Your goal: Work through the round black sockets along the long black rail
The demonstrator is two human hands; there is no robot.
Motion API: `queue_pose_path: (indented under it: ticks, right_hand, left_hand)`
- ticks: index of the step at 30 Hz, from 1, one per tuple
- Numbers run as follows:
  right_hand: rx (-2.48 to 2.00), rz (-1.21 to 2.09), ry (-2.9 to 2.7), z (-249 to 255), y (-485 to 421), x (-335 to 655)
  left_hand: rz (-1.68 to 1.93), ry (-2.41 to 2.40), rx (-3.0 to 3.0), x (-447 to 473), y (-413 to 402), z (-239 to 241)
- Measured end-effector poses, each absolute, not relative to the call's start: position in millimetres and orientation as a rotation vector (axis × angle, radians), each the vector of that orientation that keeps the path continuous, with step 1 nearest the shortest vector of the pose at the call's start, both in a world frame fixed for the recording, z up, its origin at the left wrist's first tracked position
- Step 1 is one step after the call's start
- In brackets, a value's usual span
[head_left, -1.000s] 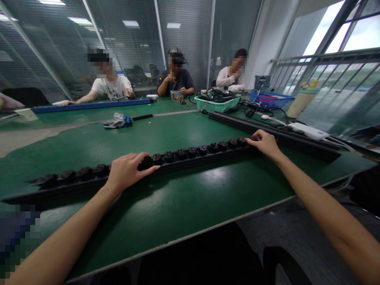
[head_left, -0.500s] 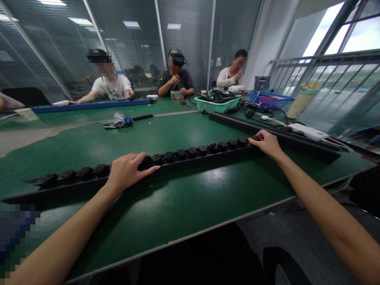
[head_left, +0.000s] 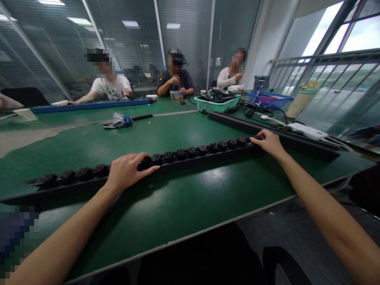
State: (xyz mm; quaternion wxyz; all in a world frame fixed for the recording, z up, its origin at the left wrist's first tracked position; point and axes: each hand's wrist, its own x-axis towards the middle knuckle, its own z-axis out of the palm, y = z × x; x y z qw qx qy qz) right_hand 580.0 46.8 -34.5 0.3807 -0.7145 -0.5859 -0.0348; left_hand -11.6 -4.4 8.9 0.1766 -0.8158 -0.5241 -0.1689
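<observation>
Left hand (head_left: 127, 171) curls over the long black socket rail (head_left: 190, 155) lying across mid-frame on the green surface (head_left: 184, 198), right hand (head_left: 267, 141) pinches its far end at centre right, and even pressure from both should, I reckon, stop it twisting.

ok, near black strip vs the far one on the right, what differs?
The near strip carries a row of round black parts on top; the far strip looks mostly bare. The left hand and right hand are on the near strip; nobody touches the far strip. Both are long, black and lie flat on the green table.
</observation>
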Motion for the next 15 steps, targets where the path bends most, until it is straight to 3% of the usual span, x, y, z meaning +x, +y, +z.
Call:
queue_pose_path:
  ticks: [15]
  right_hand:
    - [-1.937, -0.068, -1.423, -33.7, 48.1, 596.1]
  left_hand:
    - [-0.44, -1.476, -2.308, -11.7, -4.4, 10.3]
